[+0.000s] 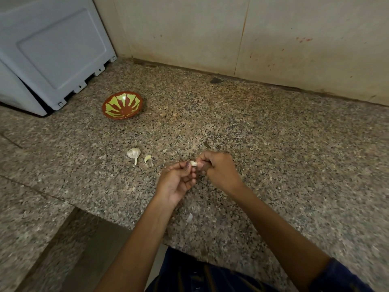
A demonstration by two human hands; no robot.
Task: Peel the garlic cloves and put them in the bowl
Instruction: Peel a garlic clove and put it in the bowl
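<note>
A speckled granite counter [273,133] is seen filling most of the view, its front edge cut back in a step at the lower left. A lower granite ledge [25,218] is shown to the left of that step. Behind the counter, a beige tiled wall [189,32] is marked by reddish spots toward the right, and 2 vertical joints are visible in it. A dark smudge [215,80] is found on the counter close to the wall's base. A pale grey appliance [52,49] is set at the upper left, its panelled side turned toward the counter.
</note>
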